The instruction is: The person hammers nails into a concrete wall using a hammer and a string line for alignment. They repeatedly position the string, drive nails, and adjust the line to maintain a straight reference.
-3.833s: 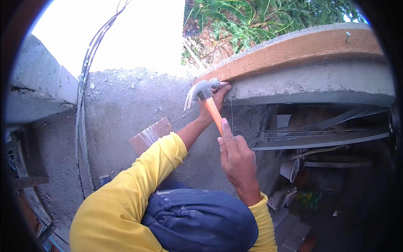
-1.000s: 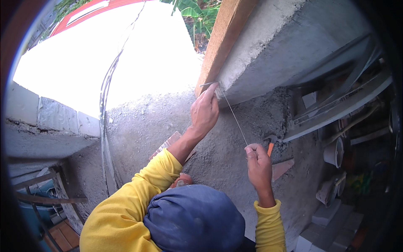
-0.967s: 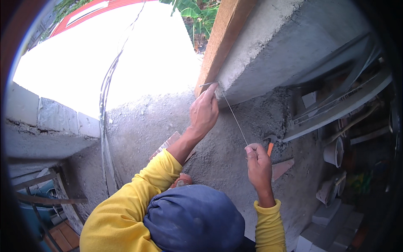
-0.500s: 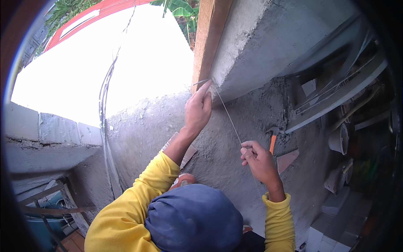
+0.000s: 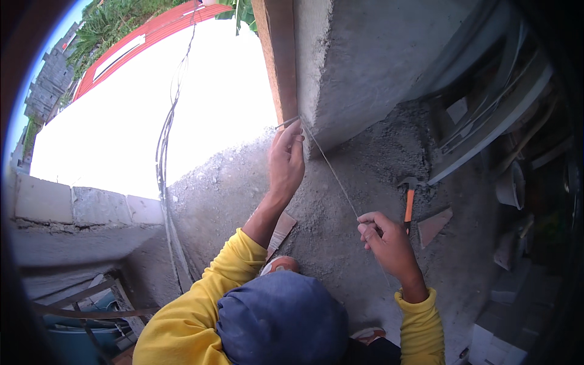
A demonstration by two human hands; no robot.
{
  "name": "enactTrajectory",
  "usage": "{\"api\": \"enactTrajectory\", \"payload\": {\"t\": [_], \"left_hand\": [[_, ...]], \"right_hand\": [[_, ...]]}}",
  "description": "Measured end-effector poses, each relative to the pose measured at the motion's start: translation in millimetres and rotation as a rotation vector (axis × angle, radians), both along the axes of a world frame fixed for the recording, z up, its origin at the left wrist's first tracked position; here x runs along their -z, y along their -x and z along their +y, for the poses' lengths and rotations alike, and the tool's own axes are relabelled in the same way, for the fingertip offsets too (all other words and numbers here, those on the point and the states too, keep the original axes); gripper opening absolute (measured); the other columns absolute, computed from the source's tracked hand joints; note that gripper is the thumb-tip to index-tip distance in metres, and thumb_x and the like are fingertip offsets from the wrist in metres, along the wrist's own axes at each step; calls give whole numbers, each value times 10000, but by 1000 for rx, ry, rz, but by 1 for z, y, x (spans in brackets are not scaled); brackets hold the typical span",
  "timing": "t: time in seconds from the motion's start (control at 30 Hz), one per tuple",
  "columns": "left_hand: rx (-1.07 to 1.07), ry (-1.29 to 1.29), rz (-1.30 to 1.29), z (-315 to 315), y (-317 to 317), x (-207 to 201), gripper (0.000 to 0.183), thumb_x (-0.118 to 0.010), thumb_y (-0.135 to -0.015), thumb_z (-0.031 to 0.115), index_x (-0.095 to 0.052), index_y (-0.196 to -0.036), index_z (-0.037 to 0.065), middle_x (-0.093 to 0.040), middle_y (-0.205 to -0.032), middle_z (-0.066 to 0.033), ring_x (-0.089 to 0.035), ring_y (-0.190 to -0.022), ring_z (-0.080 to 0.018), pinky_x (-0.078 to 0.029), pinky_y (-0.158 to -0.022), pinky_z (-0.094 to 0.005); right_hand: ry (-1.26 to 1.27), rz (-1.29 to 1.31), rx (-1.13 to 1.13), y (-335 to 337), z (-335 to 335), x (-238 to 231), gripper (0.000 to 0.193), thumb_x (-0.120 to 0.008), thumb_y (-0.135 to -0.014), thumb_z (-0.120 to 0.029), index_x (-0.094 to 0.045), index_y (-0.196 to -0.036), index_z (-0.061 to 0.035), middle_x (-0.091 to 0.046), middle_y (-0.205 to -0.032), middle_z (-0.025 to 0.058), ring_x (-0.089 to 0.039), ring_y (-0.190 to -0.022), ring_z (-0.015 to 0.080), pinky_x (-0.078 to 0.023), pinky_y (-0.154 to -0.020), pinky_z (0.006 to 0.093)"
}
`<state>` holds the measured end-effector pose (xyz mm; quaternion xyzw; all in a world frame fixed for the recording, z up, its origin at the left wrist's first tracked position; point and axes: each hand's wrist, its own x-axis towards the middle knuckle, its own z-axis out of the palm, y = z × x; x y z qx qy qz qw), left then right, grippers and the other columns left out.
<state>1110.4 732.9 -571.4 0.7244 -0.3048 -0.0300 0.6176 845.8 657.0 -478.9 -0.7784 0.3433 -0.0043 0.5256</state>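
Note:
A pale string (image 5: 333, 173) runs taut from beside a nail (image 5: 286, 123) down to my right hand (image 5: 385, 236), whose thumb and fingers are pinched on it. A fainter length of string trails below that hand. My left hand (image 5: 286, 163) reaches up to the nail, its fingers drawn together with the tips against the nail and the string's upper end. What they grip there is too small to make out. The nail sticks out at the edge of a wooden board (image 5: 277, 61), which stands against a grey concrete column (image 5: 359, 73).
An orange-handled hammer (image 5: 409, 204) and a triangular tile piece (image 5: 434, 227) lie right of my right hand. Another tile piece (image 5: 281, 234) is beside my left forearm. Cables (image 5: 163, 152) hang at left, near a low block wall (image 5: 100, 205). A bucket (image 5: 511, 185) stands far right.
My right hand has moved slightly right and down with the string. My left hand's fingers have curled in more at the nail. The whole view has shifted and turned a little.

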Motion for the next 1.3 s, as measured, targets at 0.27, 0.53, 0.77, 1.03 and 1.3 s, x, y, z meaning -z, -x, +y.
{"api": "enactTrajectory", "payload": {"t": [0.27, 0.53, 0.77, 1.03, 1.3], "left_hand": [[-10, 60, 107, -9, 4, 8, 356, -497, -1074, 69, -586, -1411, -4, -639, -1162, -137, -650, -1029, -204, -525, -912, -342], [-21, 123, 266, -16, 6, 11, 373, -474, -1088, 107, -573, -1435, 12, -605, -1178, -112, -626, -967, -171, -529, -842, -321], [43, 100, 296, -10, -2, 15, 362, -487, -1081, 117, -592, -1410, 11, -599, -1200, -110, -602, -970, -164, -511, -854, -311], [-10, 162, 233, -7, -2, 13, 322, -519, -1066, 101, -640, -1343, -11, -612, -1170, -108, -615, -931, -163, -521, -845, -305], [25, 119, 264, -7, -1, 11, 329, -551, -1062, 123, -640, -1348, -13, -600, -1123, -93, -624, -937, -155, -530, -829, -299]], "right_hand": [[144, -172, 97, -9, 17, 16, 160, -626, -1027, -154, -655, -1025, 3, -614, -734, 93, -570, -648, 145, -468, -634, 316], [182, -273, 112, -20, 21, 18, 154, -611, -1037, -130, -651, -1000, 14, -595, -724, 91, -546, -643, 142, -453, -619, 324], [94, -174, 183, -12, 16, 24, 152, -620, -1034, -137, -660, -981, 0, -530, -667, 5, -466, -598, 71, -387, -559, 285], [-48, -43, 78, -9, 2, 6, 254, -651, -1027, -236, -675, -1140, -10, -662, -744, 40, -602, -638, 91, -484, -603, 269], [78, 16, 17, -7, -2, 1, 268, -673, -1005, -230, -690, -1146, -2, -699, -785, 87, -655, -685, 141, -506, -644, 307]]}}
